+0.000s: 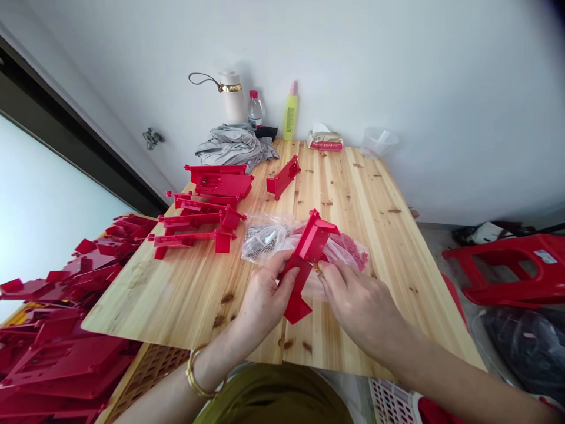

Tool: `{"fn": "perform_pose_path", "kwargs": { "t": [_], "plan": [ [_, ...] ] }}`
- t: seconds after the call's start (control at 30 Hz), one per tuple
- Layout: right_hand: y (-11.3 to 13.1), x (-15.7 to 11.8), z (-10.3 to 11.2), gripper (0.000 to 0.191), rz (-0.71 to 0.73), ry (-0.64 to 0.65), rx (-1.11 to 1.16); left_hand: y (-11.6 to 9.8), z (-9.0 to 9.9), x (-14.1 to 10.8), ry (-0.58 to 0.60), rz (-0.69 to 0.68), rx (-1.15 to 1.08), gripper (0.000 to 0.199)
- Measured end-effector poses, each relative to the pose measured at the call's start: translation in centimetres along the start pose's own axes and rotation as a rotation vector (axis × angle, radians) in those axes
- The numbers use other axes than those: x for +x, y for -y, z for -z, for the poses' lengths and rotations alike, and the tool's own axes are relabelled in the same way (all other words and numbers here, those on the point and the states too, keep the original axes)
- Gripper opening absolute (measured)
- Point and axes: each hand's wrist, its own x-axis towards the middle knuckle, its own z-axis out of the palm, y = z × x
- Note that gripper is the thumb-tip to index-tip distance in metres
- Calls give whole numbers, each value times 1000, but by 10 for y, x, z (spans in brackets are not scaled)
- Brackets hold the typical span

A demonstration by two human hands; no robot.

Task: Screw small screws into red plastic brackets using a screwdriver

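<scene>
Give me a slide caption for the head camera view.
Left hand steadies a red plastic part while the right works a small tool against it, above a wooden table.

We see a knotty, pale wooden table (176, 294); red plastic parts (198, 221) lie at its left, with a lone red part (283, 177) farther back. Near the middle are a clear bag of metal pieces (265, 240) and a clear bag of red pieces (353, 250). Toward the back, we find grey cloth (233, 146), a yellow-green bottle (290, 118), tissues (325, 139) and a clear tub (378, 143)
</scene>
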Motion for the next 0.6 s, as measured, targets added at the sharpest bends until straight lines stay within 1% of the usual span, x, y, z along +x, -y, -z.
{"fn": "perform_pose_path", "kwargs": {
  "t": [0.13, 0.2, 0.3, 0.37, 0.4, 0.47, 0.53, 0.6],
  "plan": [
    [-6, 8, -7, 15, -255, 140, 508, 3, -1, -2, -54, -121, 171, 21],
    [-9, 15, -9, 11, -409, 217, 814, 5, 0, -1, -73, -186, 229, 22],
    [-7, 25, -12, 17, -685, 369, 1352, 9, 2, 3, -119, -272, 318, 23],
    [1, 29, -15, 21, -800, 396, 1596, 11, 8, 6, -123, -324, 389, 24],
    [7, 29, -17, 22, -809, 374, 1649, 12, 12, 8, -114, -354, 427, 25],
    [22, 26, -22, 23, -739, 299, 1629, 9, 28, 10, -115, -425, 523, 27],
    [40, 18, -29, 21, -611, 249, 1490, 0, 52, 13, -202, -466, 647, 30],
    [56, 6, -38, 17, -475, 238, 1321, -12, 85, 18, -334, -456, 792, 33]
  ]
}}
